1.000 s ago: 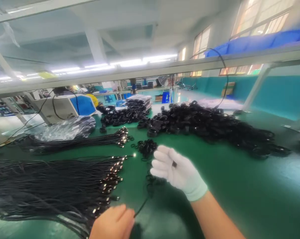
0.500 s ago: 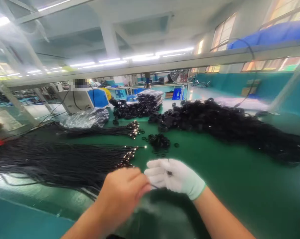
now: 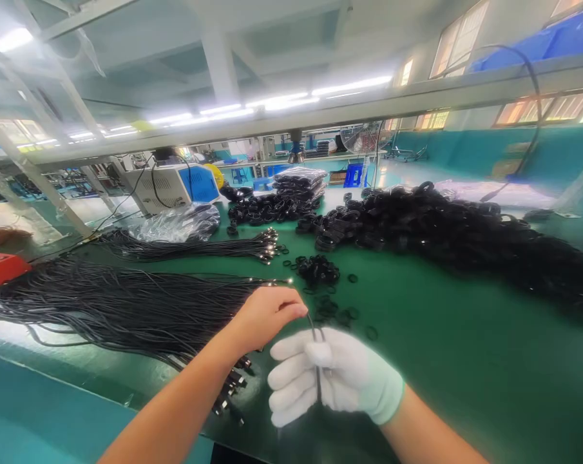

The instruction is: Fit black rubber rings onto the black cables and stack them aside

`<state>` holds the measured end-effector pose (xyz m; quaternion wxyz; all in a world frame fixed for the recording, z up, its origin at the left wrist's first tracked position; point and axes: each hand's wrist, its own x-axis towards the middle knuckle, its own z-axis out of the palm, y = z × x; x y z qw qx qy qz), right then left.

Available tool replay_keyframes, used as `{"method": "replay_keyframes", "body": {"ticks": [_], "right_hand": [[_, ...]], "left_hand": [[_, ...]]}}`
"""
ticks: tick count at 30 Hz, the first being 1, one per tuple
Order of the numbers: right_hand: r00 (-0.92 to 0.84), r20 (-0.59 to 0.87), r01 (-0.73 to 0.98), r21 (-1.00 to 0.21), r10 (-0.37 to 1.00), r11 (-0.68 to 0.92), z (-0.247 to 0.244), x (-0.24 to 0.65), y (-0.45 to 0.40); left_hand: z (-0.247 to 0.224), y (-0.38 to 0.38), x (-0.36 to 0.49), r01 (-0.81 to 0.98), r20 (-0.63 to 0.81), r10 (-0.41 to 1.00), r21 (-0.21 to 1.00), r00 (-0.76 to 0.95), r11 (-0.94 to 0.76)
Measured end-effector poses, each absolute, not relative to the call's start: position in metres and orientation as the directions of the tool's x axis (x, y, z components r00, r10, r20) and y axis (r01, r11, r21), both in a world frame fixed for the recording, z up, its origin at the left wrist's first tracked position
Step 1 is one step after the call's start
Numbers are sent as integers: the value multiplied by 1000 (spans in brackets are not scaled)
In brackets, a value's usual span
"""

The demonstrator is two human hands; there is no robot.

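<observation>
My bare left hand (image 3: 274,317) pinches a thin black cable (image 3: 319,380) near its upper part. My right hand (image 3: 332,370), in a white glove, has its thumb pressed over the cable, which lies across the palm and fingers. The left hand is just above and left of the glove. Left of both hands lies a wide bundle of black cables (image 3: 127,303) with metal-tipped ends. A second, narrower cable bundle (image 3: 199,248) rests behind it. Small black rings (image 3: 316,270) form a little pile beyond my hands.
A long heap of black coiled cables (image 3: 440,225) spreads across the back and right of the green table (image 3: 440,348). At the back left are clear plastic bags (image 3: 180,222) and a white-blue machine (image 3: 170,187). A red object (image 3: 4,269) sits far left.
My left hand has moved up and away from the glove. The right thumb has closed over the cable, now visible across the glove. The view has shifted slightly.
</observation>
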<state>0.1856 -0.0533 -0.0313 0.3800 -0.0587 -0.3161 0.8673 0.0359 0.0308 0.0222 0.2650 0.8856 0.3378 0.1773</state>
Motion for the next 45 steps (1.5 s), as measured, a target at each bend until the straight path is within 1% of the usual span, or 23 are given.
{"method": "replay_keyframes", "body": {"ticks": [2,4,5,7,9,11,13,15,16,18,20,21,23,24,26,28,30,33,36,38,40,42,45], "right_hand": [[-649,172,-706,-499,741,-503,-25,190,-52],[-567,183,-782,-426,803,-455,-19,197,-49],[-519,182,-812,-411,835,-415,-16,201,-46],[-410,186,-856,-416,893,-307,-14,207,-42],[-340,173,-859,-458,924,-230,-18,209,-38],[-342,143,-815,-538,929,-217,-26,206,-38],[-437,122,-740,-612,891,-279,-36,198,-41],[-577,137,-670,-642,805,-372,-44,189,-47],[-640,154,-645,-640,753,-417,-46,185,-50],[-722,181,-611,-619,667,-494,-48,178,-55],[-748,184,-601,-596,638,-532,-47,174,-59],[-744,184,-609,-583,643,-538,-45,172,-59],[-702,189,-657,-543,687,-523,-42,172,-58],[-673,190,-689,-514,715,-512,-40,173,-57],[-610,178,-745,-461,772,-482,-34,177,-53],[-542,153,-782,-451,826,-430,-28,182,-49],[-466,130,-798,-488,875,-352,-24,185,-46],[-376,61,-771,-574,924,-276,-28,185,-44],[-371,-18,-696,-656,928,-292,-42,180,-47],[-468,-17,-643,-679,883,-354,-51,176,-50],[-600,16,-602,-668,800,-438,-55,173,-54],[-697,47,-573,-636,716,-517,-54,170,-57],[-779,73,-551,-552,623,-626,-47,163,-60]], "left_hand": [[1,37,31,497,81,706,654,704,-571],[-23,33,24,563,67,744,610,665,-558],[-33,25,21,614,72,763,548,642,-568],[-47,1,17,698,76,769,371,635,-613],[-46,-27,16,694,76,715,187,695,-695],[-31,-47,17,613,119,617,68,778,-787],[-5,-49,20,551,219,542,23,811,-834],[22,-34,21,532,288,526,66,800,-844],[33,-23,21,521,283,537,135,795,-843],[43,-3,22,483,217,578,369,786,-794],[36,11,22,422,121,622,634,774,-648],[27,15,22,391,82,643,733,762,-557],[3,18,18,370,34,688,824,725,-430],[-9,18,14,394,27,717,821,697,-413],[-31,12,6,506,36,774,737,632,-447],[-44,0,-2,641,70,809,572,583,-512],[-49,-17,-5,725,113,809,387,576,-570],[-45,-43,2,722,161,743,177,649,-669],[-30,-52,11,636,235,635,83,736,-767],[-14,-43,11,573,287,571,85,769,-815],[4,-27,7,540,297,564,167,771,-825],[18,-11,4,517,249,608,346,754,-783],[19,6,5,420,105,654,688,749,-592]]}}
